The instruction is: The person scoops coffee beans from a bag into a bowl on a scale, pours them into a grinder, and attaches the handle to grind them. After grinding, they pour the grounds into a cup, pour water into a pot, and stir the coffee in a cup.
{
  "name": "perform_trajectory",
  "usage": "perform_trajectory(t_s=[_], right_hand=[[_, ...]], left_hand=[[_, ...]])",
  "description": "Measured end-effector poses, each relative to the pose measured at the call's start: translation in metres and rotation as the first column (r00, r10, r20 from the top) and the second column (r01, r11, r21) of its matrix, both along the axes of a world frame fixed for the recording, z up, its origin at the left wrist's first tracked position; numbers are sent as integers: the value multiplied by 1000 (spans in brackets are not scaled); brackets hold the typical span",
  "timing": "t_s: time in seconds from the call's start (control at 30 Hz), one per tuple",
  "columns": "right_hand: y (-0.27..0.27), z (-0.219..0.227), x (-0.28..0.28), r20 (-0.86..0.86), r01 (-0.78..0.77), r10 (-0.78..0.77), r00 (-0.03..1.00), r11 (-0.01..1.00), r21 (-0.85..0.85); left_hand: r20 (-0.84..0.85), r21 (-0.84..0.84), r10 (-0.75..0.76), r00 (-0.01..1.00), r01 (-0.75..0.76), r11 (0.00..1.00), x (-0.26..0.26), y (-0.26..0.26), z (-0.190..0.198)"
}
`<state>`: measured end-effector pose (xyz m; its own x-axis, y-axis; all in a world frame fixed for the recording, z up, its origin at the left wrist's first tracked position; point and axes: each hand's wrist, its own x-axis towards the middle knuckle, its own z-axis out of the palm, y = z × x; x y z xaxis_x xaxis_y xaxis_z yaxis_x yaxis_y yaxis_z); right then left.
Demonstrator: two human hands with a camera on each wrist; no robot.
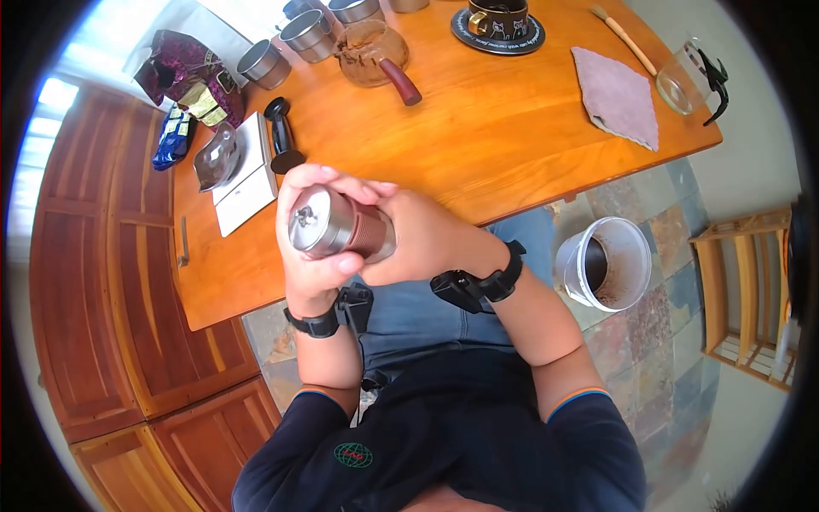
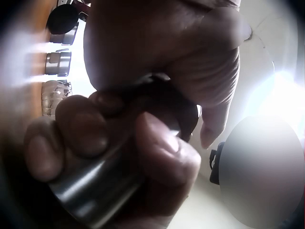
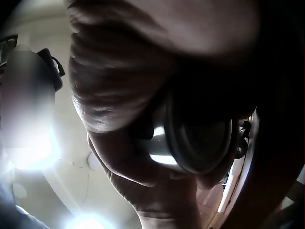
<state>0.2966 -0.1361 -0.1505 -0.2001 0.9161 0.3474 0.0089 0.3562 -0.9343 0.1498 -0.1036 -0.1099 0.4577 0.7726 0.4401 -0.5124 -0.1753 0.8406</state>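
A cylindrical hand coffee grinder (image 1: 365,234), steel with a ribbed brown band, is held between both hands over the lap, near the table's front edge. My left hand (image 1: 303,264) wraps the end with the steel cap and small centre post, thumb below and fingers over the top. My right hand (image 1: 422,235) grips the other end, its fingers mostly hidden behind the grinder. In the left wrist view, curled fingers press around the steel barrel (image 2: 100,191). The right wrist view shows the grinder's round steel end (image 3: 200,145) under the right palm.
On the wooden table (image 1: 478,136) are a white scale (image 1: 243,192), a glass dish (image 1: 217,158), a black-handled tool (image 1: 280,136), coffee bags (image 1: 192,81), a glass pot (image 1: 371,55), steel cups (image 1: 264,64), a black cup (image 1: 499,21) and a pink cloth (image 1: 614,98). A bucket (image 1: 627,247) stands right.
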Motion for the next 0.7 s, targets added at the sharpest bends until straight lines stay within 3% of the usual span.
perform_trajectory(t_s=[0.07, 0.23, 0.4, 0.5, 0.57, 0.6, 0.7], right_hand=[[1, 0, 1, 52, -79, 83, 995, 994, -79], [-6, 4, -7, 110, 97, -93, 990, 994, -41], [-9, -1, -20, 33, 344, -347, 937, 935, 89], [-10, -1, -24, 74, 452, -465, 882, 881, 141], [-12, -3, -26, 106, 478, -497, 861, 864, 158], [-12, -3, -27, 137, 501, -525, 840, 847, 177], [-12, 4, -24, 241, 427, -438, 866, 899, 98]], left_hand=[[25, 0, -27, 999, 27, 1000, 2, 3, -1], [45, 81, 31, 998, -35, 996, 6, 6, -4], [32, 121, 82, 996, -85, 989, 10, -1, -1], [2, 177, 173, 985, -170, 969, 13, -6, -1], [-67, 200, 413, 908, -393, 897, 17, -13, 0], [-68, 200, 415, 907, -395, 897, 17, -15, 0], [-109, 93, 520, 847, -512, 854, 14, -18, -1]])
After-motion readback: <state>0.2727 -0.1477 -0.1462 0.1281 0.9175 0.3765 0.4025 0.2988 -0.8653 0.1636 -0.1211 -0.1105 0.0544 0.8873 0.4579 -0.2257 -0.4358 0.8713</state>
